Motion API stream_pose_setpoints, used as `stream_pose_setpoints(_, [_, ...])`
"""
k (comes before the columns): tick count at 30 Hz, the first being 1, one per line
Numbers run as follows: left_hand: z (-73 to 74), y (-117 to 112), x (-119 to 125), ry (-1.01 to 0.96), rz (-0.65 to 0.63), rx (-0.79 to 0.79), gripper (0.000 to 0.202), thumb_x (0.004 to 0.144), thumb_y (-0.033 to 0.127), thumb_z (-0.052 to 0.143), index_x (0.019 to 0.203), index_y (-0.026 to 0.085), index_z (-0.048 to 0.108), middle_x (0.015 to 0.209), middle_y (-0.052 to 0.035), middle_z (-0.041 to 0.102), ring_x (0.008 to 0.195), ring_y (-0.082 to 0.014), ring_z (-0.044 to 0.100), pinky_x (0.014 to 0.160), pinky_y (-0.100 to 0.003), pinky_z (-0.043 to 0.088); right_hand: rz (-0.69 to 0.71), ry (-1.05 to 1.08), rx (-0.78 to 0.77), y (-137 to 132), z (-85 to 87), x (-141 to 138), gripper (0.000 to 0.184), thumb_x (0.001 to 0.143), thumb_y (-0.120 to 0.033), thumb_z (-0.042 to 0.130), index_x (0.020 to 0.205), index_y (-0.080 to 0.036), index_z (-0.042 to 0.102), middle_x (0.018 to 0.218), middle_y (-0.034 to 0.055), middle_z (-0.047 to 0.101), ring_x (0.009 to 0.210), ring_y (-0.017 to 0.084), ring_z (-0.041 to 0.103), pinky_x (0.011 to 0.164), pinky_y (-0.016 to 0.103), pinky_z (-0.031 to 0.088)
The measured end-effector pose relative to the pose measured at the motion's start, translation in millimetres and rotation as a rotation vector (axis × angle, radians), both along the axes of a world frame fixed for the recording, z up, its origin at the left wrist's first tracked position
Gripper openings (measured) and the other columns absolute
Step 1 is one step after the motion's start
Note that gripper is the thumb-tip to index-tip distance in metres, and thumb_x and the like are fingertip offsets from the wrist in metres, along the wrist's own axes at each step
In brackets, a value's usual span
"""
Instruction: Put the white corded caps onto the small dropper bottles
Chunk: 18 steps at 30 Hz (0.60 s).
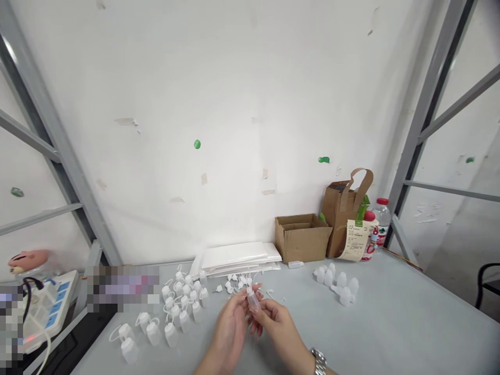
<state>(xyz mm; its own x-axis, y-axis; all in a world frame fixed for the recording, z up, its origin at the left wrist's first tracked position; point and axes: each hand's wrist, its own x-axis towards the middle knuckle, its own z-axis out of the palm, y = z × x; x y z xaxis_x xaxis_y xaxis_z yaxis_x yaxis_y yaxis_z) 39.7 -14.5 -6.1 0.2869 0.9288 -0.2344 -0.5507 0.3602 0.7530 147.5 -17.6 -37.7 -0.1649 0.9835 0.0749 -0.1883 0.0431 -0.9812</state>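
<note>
Head view. Left hand [230,325] and right hand [279,328] were both half closed, close together over the bench. One small translucent plastic bottle [253,302] sat tilted between them, pinched by the fingertips. Couldn't tell which hand bore the load. One metal wristwatch [318,360] on the right wrist.

Grey bench [394,317], left of the hands: roughly 20 white plastic bottles [184,321] with looped tethers, standing or lying in a loose cluster; exact count unclear because they overlap. Nearer the hands: a tangle of small white plastic pieces [234,285], too small to count. Right of the hands: about 7 more white plastic caps or bottles [341,279], bunched, well apart from the hands.

Back edge: 1 stack of white flat packets [238,258]. 1 open cardboard box [300,239], contents hidden. 1 kraft paper bag [336,224] just beside it, green item at its top. 1 clear water bottle [382,221], red cap, just right of the bag.
</note>
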Motion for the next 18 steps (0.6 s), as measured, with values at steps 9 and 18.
stream_pose_setpoints(9, [7.1,0,2,0.009,-0.006,-0.105,0.037,0.082,0.025,0.034,0.113,0.01,0.048,0.074,-0.0042,0.059,0.046,-0.0127,0.046,0.044,-0.028,0.031,0.034,0.003,-0.015,-1,2.4,-1,0.046,0.065,-0.06,0.064,0.062,-0.016,0.053,0.05,-0.001,0.056,0.047,0.011,0.049,0.05,0.024,0.038])
stream_pose_setpoints(18, [10.1,-2,3,0.016,0.043,-0.179,0.03,0.085,0.023,0.033,0.104,0.009,0.051,0.069,-0.0026,0.058,0.047,-0.0119,0.049,0.042,-0.025,0.033,0.144,0.074,-0.003,0,0.0,-1,0.044,0.067,-0.058,0.066,0.062,-0.016,0.053,0.049,-0.0018,0.056,0.045,0.01,0.048,0.049,0.023,0.036])
